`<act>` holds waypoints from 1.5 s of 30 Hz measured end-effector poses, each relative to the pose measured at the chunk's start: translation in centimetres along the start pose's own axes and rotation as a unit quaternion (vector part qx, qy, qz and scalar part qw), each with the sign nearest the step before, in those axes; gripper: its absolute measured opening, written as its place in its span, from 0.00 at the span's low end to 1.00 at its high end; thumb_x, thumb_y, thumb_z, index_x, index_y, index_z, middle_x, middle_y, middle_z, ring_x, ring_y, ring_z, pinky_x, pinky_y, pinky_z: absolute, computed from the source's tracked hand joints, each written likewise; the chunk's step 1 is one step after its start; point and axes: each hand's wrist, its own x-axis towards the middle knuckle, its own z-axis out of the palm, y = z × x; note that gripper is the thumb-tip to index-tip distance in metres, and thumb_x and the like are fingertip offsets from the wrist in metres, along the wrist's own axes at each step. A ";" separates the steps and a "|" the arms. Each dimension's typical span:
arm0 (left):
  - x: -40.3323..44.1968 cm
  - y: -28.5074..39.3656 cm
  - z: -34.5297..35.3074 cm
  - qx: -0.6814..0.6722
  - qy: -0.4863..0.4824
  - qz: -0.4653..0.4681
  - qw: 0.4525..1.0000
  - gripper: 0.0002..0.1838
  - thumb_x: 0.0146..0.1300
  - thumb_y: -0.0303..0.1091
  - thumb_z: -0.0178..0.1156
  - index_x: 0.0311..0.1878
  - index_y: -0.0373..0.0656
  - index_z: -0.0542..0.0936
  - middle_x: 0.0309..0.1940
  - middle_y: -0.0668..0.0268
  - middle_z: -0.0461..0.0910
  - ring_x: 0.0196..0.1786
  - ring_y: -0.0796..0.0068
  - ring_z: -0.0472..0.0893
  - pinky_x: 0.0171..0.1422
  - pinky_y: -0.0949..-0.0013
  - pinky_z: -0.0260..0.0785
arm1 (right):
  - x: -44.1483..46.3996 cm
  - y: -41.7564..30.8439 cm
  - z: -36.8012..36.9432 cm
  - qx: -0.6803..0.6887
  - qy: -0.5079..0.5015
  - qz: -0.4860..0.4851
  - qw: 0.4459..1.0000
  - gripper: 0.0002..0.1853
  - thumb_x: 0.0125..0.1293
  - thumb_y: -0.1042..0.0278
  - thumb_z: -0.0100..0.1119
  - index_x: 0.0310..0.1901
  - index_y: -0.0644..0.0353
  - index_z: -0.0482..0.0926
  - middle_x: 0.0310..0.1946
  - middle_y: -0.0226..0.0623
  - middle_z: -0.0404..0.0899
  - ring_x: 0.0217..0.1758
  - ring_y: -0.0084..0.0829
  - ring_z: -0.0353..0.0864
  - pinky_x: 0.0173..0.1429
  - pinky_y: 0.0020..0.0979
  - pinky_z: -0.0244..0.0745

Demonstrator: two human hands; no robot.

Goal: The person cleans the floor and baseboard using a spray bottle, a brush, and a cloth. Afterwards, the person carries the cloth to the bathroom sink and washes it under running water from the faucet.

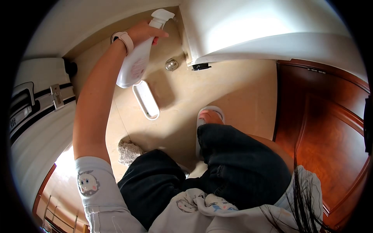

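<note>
My left hand (142,34), stretched far forward, is closed around the neck of a white spray bottle (135,64). The bottle tilts, with its white spray head (162,15) beyond my fingers and its base towards me. Just below the base lies a long white tray (139,90) with rounded ends, on the beige floor. By my left knee is a grey, fluffy cloth-like thing (129,152), partly hidden by my leg. My right hand is out of view.
A round metal piece (171,65) sits on the floor near the white door or panel (248,35). A pale suitcase (42,97) stands at left, a reddish-brown wooden door (326,136) at right. My slippered foot (210,116) is in front of me.
</note>
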 end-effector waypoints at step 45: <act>-9.1 -0.2 12.4 -0.114 -0.026 -0.151 0.982 0.17 0.48 0.44 0.67 0.29 0.43 0.73 0.21 0.69 0.71 0.24 0.77 0.71 0.31 0.73 0.65 | -1.0 3.5 1.2 0.036 -0.045 -0.067 0.996 0.12 0.46 0.71 0.56 0.36 0.57 0.73 0.41 0.41 0.73 0.49 0.43 0.71 0.53 0.38 0.66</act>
